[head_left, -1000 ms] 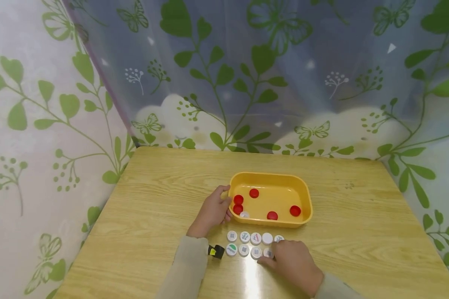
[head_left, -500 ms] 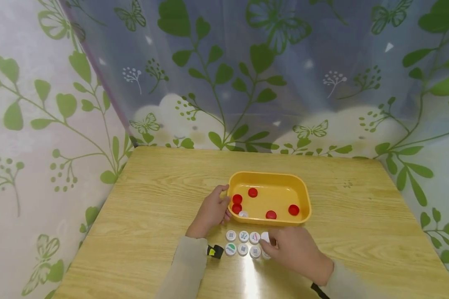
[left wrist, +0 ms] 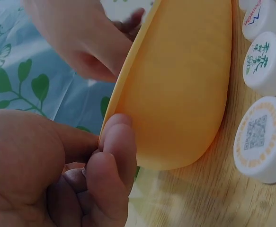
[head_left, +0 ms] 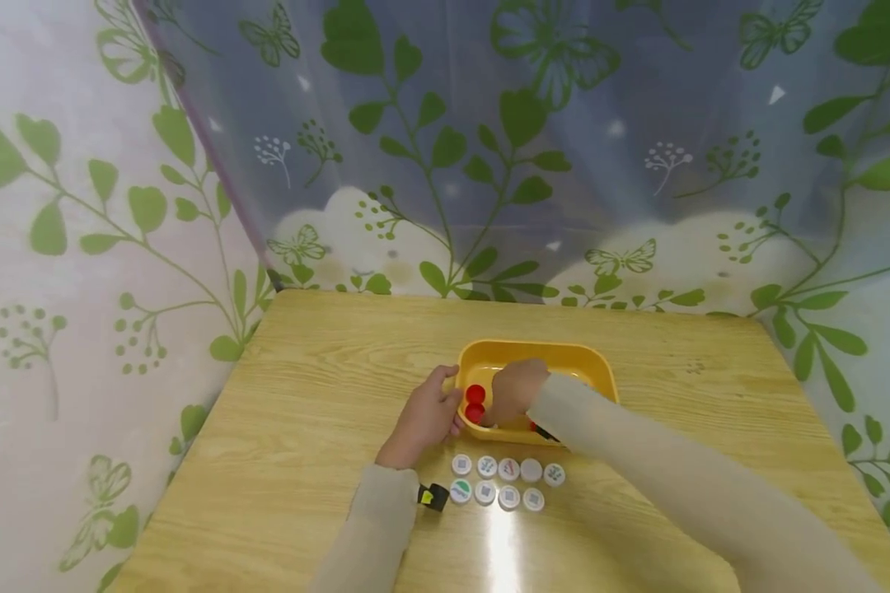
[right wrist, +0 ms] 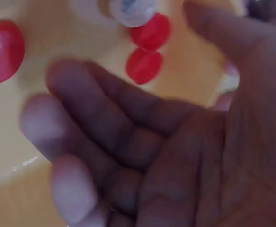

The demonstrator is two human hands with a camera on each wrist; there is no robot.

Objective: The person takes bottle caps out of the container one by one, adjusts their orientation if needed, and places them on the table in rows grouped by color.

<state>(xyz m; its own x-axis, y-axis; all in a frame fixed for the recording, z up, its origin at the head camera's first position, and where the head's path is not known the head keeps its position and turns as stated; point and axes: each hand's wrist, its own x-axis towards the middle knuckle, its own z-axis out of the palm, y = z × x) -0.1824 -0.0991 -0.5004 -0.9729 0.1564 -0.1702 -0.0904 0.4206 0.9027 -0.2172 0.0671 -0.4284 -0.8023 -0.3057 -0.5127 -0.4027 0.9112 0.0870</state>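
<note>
A yellow plastic basin (head_left: 601, 372) holds several red bottle caps (head_left: 475, 395) and a white bottle cap (right wrist: 133, 9). My left hand (head_left: 426, 416) grips the basin's left rim, thumb and fingers on either side of its wall. Inside the basin, my right hand (head_left: 515, 391) reaches down over the middle and left part. Its fingers (right wrist: 76, 109) are spread loosely in the right wrist view, with nothing held, and the white cap lies between thumb and fingers without visible contact. The right hand and sleeve hide some of the red caps in the head view.
Two rows of white bottle caps (head_left: 508, 469) lie on the wooden table (head_left: 326, 354) just in front of the basin. Some bear printed codes or logos. A black device (head_left: 433, 497) sits at my left wrist, beside the front row. Patterned curtains (head_left: 445, 165) hang behind.
My right hand has left the right end of the white cap rows and moved forward and left into the basin. The left hand stays on the rim.
</note>
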